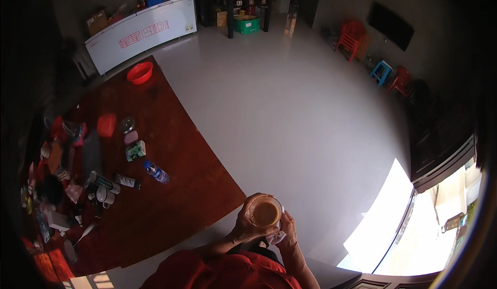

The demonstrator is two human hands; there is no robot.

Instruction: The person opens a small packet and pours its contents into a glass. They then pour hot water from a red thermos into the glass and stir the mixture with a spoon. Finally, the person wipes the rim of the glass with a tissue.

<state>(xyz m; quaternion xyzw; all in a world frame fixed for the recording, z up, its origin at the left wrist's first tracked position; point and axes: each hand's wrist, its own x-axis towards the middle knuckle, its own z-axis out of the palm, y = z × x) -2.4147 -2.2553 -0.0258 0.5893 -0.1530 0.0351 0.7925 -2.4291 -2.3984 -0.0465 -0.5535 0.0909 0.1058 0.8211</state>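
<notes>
In front of my body, I hold a clear glass (280, 206) of milky brown drink (265, 214) upright. My left hand (245, 226) wraps round its left side. On the other side my right hand (288, 233) is closed on a crumpled white tissue or cloth (277, 238), close against the lower right of the glass. Whether the right fingers also grip the glass is hard to see. Just left of my hands lies the near right corner of a reddish-brown wooden table (196, 196).
On the table are a blue-capped bottle (156, 172), a white mug (105, 197), a tissue pack (135, 151), a red basin (140, 73) and cluttered items. Farther back stand a white chest freezer (142, 35) and a dark table (240, 0). Red stools (350, 39) line the right wall; sunlight enters the doorway.
</notes>
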